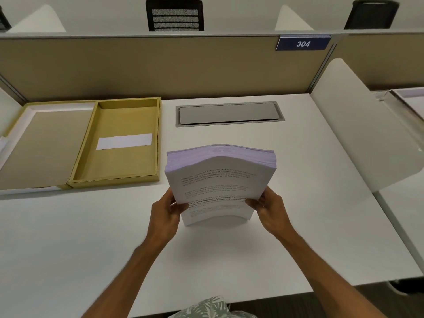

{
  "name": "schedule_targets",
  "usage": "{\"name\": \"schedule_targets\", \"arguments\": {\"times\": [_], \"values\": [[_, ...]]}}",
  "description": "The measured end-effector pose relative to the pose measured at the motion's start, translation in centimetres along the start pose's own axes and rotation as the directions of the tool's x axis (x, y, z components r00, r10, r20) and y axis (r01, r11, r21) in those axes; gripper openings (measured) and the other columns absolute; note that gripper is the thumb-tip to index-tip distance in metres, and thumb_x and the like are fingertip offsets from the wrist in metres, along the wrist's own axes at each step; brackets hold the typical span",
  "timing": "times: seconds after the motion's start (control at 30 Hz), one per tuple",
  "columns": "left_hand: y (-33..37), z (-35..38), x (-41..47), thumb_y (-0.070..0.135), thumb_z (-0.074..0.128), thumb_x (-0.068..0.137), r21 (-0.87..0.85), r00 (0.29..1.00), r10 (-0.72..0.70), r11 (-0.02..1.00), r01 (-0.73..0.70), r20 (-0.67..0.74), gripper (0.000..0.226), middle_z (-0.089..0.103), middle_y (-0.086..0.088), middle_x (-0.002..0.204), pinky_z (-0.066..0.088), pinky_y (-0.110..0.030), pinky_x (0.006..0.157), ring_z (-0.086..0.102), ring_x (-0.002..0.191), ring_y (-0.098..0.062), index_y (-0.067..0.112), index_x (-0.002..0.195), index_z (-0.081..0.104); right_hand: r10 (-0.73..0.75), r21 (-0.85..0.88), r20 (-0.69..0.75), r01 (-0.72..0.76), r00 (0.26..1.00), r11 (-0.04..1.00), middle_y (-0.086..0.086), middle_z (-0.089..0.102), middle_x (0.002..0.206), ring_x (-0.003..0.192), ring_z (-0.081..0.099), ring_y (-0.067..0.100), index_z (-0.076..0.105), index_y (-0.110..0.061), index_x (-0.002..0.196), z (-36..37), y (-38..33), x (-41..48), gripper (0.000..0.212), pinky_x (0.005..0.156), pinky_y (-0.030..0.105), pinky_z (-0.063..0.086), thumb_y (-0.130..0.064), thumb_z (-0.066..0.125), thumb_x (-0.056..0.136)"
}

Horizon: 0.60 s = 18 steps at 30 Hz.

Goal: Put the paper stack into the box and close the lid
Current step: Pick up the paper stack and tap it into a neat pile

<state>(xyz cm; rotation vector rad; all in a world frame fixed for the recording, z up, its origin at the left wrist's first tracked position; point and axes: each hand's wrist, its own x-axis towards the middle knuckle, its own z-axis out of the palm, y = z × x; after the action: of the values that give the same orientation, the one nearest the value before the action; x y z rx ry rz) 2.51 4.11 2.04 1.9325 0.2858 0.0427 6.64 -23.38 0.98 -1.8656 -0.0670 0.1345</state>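
A thick stack of printed white paper (218,177) stands on its lower edge on the white desk, tilted and bowed in the middle. My left hand (166,214) grips its left side and my right hand (269,210) grips its right side, thumbs on the front sheet. To the left lies the yellow-brown box (80,161), open, with a white label inside on its floor. Its lid (41,145) is folded flat to the left of the tray.
A grey cable hatch (229,114) is set into the desk behind the stack. A tan partition (160,65) with a "304" sign closes the back. A white side divider (358,125) stands on the right. The desk's front edge is near my body.
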Motion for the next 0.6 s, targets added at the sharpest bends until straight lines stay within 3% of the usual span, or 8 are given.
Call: {"name": "schedule_targets", "arguments": {"times": [0.17,0.33,0.43,0.53,0.6], "values": [[0.0,-0.1,-0.3,-0.008,0.061,0.089,0.0,0.999,0.047,0.999,-0.047,0.012,0.063,0.065,0.044,0.095,0.049,-0.003,0.069,0.062,0.095,0.013,0.052,0.106,0.054,-0.004,-0.032,0.005,0.005,1.0,0.999,-0.012,0.071,0.112,0.104,0.068,0.011,0.061,-0.019,0.125,-0.1,0.2,-0.2,0.042,0.09,0.03,0.058,0.006,0.062,0.091],[1.0,0.2,-1.2,-0.004,0.063,0.09,-0.028,0.999,0.019,0.999,-0.018,0.034,0.064,0.064,0.039,0.099,0.048,-0.002,0.07,0.062,0.099,0.008,0.053,0.113,0.046,0.015,-0.051,-0.006,-0.015,1.0,0.999,-0.034,0.068,0.106,0.105,0.065,-0.001,0.055,-0.045,0.116,0.3,-0.7,-1.0,0.057,0.084,0.014,0.055,0.004,0.065,0.09],[3.2,0.2,-1.9,0.018,0.073,0.082,-0.158,0.995,0.094,0.982,-0.099,-0.037,0.057,0.065,0.025,0.109,0.052,-0.011,0.079,0.062,0.108,-0.003,0.045,0.124,0.046,-0.034,0.065,-0.066,0.038,0.997,0.997,-0.023,0.066,0.117,0.113,0.062,0.004,0.051,-0.034,0.131,0.6,-2.3,-2.1,0.057,0.089,0.02,0.055,-0.016,0.076,0.083],[6.7,0.6,-2.6,0.035,0.067,0.083,-0.403,0.966,0.181,0.883,-0.243,-0.184,0.048,0.066,0.008,0.113,0.052,-0.018,0.081,0.062,0.106,-0.011,0.024,0.127,0.05,-0.151,0.304,-0.206,0.21,0.967,0.929,-0.003,0.064,0.124,0.116,0.062,0.018,0.048,-0.024,0.135,1.4,-5.7,-3.1,0.057,0.09,0.023,0.053,-0.032,0.073,0.085],[8.9,1.3,-2.6,0.044,0.062,0.085,-0.469,0.954,0.126,0.849,-0.245,-0.271,0.044,0.065,0.005,0.109,0.05,-0.019,0.078,0.061,0.099,-0.011,0.021,0.121,0.051,-0.162,0.385,-0.31,0.28,0.937,0.879,-0.001,0.064,0.123,0.112,0.062,0.018,0.05,-0.023,0.133,2.3,-8.2,-3.3,0.049,0.087,0.023,0.052,-0.039,0.067,0.089]]}}
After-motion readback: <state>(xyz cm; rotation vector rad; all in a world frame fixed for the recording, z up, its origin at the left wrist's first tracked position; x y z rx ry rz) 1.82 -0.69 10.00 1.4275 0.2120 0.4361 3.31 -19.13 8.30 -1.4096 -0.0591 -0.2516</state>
